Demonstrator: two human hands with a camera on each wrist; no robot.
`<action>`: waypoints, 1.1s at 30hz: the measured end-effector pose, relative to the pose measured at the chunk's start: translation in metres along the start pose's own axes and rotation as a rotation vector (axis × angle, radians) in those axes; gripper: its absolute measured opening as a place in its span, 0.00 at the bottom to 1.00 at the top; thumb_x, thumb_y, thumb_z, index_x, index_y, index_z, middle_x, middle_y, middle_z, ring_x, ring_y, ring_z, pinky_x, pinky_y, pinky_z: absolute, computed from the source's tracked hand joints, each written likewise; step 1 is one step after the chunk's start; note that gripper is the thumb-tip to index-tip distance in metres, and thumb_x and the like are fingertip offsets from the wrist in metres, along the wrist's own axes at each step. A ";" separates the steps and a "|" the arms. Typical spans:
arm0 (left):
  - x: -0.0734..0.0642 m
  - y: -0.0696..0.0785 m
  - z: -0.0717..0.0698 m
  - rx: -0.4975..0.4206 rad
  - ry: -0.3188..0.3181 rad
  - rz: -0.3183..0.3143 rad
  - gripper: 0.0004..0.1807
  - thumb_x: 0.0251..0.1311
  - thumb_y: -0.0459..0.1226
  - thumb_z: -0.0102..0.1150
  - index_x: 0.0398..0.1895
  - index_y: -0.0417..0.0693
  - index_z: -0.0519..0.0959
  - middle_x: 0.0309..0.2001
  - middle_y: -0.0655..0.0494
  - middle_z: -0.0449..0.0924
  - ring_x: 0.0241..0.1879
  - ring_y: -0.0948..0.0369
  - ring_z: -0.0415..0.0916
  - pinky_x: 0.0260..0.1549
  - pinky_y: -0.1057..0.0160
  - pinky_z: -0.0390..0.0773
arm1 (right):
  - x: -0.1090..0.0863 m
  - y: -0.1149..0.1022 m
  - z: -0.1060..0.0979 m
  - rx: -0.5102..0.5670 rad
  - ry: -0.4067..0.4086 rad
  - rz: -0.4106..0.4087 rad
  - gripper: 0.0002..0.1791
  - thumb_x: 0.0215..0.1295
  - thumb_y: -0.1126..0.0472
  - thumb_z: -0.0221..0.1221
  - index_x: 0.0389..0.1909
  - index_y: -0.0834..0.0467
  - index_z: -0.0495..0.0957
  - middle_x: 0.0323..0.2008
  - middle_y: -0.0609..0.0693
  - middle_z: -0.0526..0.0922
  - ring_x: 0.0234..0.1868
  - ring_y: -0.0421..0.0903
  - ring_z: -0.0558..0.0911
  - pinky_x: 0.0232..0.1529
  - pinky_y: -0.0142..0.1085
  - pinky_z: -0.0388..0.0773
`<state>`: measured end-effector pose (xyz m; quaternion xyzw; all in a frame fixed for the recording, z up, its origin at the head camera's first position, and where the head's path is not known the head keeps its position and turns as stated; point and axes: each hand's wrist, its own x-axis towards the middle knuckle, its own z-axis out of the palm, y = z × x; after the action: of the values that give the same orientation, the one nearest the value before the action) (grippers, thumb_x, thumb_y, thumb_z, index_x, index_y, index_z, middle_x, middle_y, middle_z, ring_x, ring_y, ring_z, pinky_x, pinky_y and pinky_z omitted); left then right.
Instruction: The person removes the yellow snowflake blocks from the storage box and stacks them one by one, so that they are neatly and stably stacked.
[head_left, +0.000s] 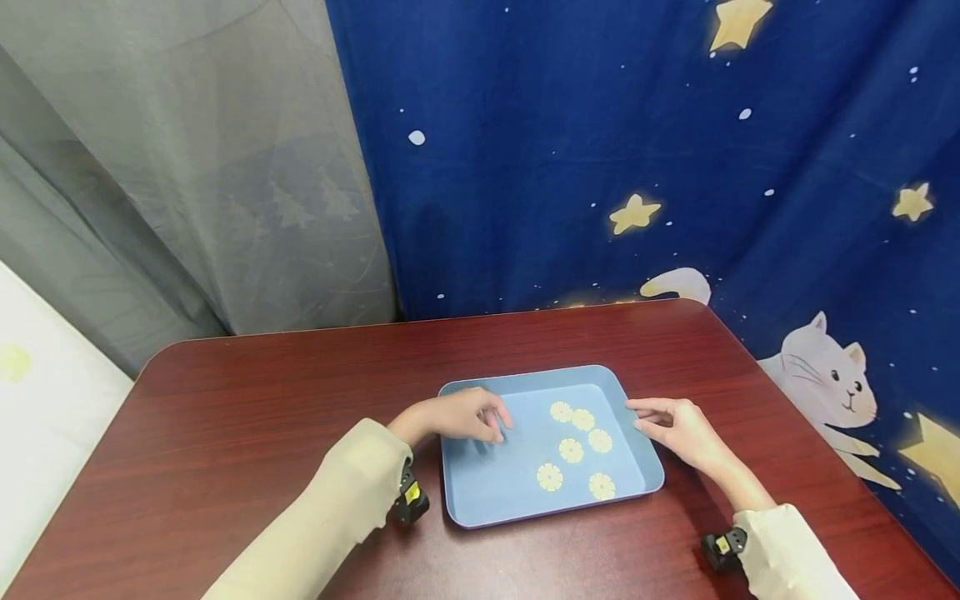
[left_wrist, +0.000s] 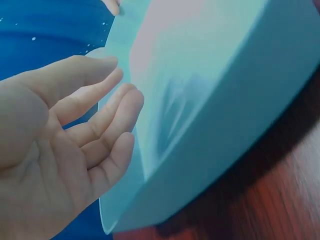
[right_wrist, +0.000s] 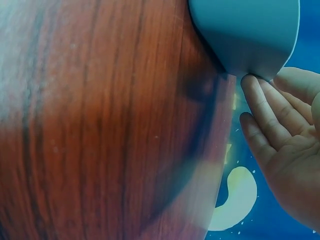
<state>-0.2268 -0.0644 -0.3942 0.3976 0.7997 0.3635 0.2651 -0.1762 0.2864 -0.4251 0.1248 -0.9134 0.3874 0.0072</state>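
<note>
A light blue shallow tray (head_left: 517,508) lies on the table. In its middle and right part are several flat, cream, flower-shaped pieces (head_left: 571,451). My left hand (head_left: 471,414) hangs over the tray's left side, fingers loosely bent, holding nothing; the left wrist view shows the same hand (left_wrist: 75,125) with its palm bare and its shadow on the tray floor. At the right rim my right hand (head_left: 678,427) pinches the tray's edge. In the right wrist view, fingertips (right_wrist: 251,82) lie against the outer wall (right_wrist: 245,40), and the thumb's tip is partly hidden at the rim.
The dark red wooden table (head_left: 262,433) reaches past the tray on all sides. Behind it hang a grey curtain (head_left: 225,183) and a blue curtain (head_left: 525,167) with stars and a cat. A black wrist camera (head_left: 410,497) sits under the left sleeve, another (head_left: 723,550) under the right.
</note>
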 end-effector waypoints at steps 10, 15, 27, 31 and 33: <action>0.022 0.005 0.014 -0.058 -0.088 -0.075 0.13 0.50 0.28 0.59 0.42 0.34 0.77 0.30 0.51 0.80 0.26 0.69 0.73 0.28 0.70 0.71 | 0.000 -0.001 -0.001 -0.005 0.005 -0.019 0.18 0.56 0.66 0.62 0.48 0.65 0.78 0.40 0.57 0.82 0.37 0.45 0.82 0.35 0.29 0.76; 0.030 0.011 0.018 -0.038 -0.112 -0.102 0.13 0.49 0.29 0.60 0.41 0.36 0.77 0.28 0.54 0.78 0.26 0.68 0.71 0.27 0.70 0.70 | 0.000 -0.001 -0.001 -0.006 0.000 -0.008 0.18 0.56 0.66 0.62 0.49 0.64 0.78 0.40 0.57 0.82 0.37 0.45 0.82 0.35 0.29 0.76; 0.053 0.018 0.031 0.008 -0.177 -0.108 0.14 0.45 0.26 0.66 0.38 0.38 0.78 0.33 0.49 0.77 0.31 0.67 0.70 0.29 0.72 0.71 | 0.001 -0.003 -0.002 0.002 -0.012 -0.004 0.19 0.56 0.65 0.62 0.49 0.65 0.77 0.41 0.58 0.82 0.38 0.47 0.82 0.35 0.29 0.76; 0.056 0.019 0.035 -0.008 -0.178 -0.115 0.16 0.42 0.24 0.66 0.38 0.37 0.78 0.33 0.49 0.76 0.30 0.67 0.69 0.27 0.72 0.70 | 0.000 -0.003 -0.002 0.009 -0.008 -0.004 0.19 0.56 0.65 0.62 0.49 0.65 0.77 0.41 0.58 0.82 0.38 0.47 0.82 0.35 0.29 0.76; 0.057 0.019 0.036 -0.016 -0.182 -0.115 0.16 0.41 0.23 0.66 0.38 0.36 0.78 0.32 0.49 0.75 0.30 0.67 0.68 0.27 0.72 0.70 | 0.000 -0.004 -0.003 0.015 -0.007 -0.003 0.19 0.56 0.65 0.62 0.49 0.65 0.77 0.41 0.58 0.82 0.38 0.47 0.82 0.35 0.29 0.76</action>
<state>-0.2241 0.0040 -0.4081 0.3804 0.7909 0.3165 0.3601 -0.1752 0.2859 -0.4204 0.1273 -0.9104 0.3937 0.0038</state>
